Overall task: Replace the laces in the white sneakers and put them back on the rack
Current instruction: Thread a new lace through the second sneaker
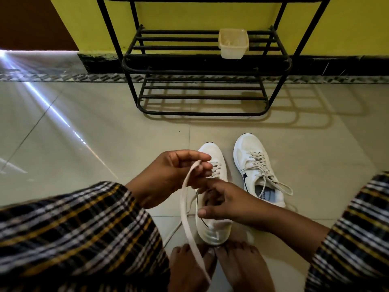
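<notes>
Mid-lacing on the near sneaker [212, 207], which sits on the tiled floor [105, 133] right in front of the person's bare feet [221, 264]. Left hand [176, 173] pinches the lace [185, 207] near its upper end, fingers curled on it; the free length loops down past the shoe toward the feet. Right hand [227, 204] is on the shoe's opening, fingers curled over the tongue area, thumb on the side (looks like it's steadying the shoe; can't tell if it also holds the other lace end).

Second sneaker [257, 169] stands just beside it to the right, laced, loose ends trailing out. Rack [202, 66] is ahead against the yellow wall, both lower shelves free of shoes; a plastic tub [233, 43] sits on the upper one.

Step, as I read it: threading the top eyelets. Next: feed the end through, even out both ends, tie, then rack the pair.
</notes>
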The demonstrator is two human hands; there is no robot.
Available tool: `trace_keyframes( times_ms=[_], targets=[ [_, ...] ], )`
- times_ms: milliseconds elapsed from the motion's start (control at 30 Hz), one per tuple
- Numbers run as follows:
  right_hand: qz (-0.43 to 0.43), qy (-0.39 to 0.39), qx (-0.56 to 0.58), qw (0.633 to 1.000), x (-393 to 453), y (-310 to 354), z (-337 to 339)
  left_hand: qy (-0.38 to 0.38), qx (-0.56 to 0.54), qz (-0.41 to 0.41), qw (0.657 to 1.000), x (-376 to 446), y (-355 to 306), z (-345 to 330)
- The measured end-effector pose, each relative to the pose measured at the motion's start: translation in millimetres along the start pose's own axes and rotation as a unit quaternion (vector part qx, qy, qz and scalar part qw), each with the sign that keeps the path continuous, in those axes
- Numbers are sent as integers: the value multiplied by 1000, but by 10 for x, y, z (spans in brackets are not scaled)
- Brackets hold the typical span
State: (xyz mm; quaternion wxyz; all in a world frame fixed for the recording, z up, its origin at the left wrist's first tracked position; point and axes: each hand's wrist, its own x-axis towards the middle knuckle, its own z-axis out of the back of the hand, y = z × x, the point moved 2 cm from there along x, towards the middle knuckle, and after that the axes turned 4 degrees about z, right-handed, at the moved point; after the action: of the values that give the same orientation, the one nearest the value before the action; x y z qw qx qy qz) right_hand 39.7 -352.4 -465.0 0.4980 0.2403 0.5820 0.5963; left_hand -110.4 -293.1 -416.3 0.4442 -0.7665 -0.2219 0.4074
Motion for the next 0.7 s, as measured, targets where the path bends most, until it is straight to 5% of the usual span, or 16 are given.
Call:
trace_keyframes(
  times_ms=[67,167,333,567,700],
  targets=[
    [-29,51,113,992,-24,31,-44,-63,174,-85,979,24,34,-25],
    [-59,89,277,955,-54,33,-46,-140,400,-203,883,44,71,34],
    [-71,86,354,929,-76,-1,-29,-121,556,-287,770,93,147,90],
    [-85,-137,137,977,-77,-69,230,-163,627,-225,728,111,192,283],
    [-94,-168,-21,981,-124,-39,412,-174,668,-187,699,106,269,402]
  ],
)
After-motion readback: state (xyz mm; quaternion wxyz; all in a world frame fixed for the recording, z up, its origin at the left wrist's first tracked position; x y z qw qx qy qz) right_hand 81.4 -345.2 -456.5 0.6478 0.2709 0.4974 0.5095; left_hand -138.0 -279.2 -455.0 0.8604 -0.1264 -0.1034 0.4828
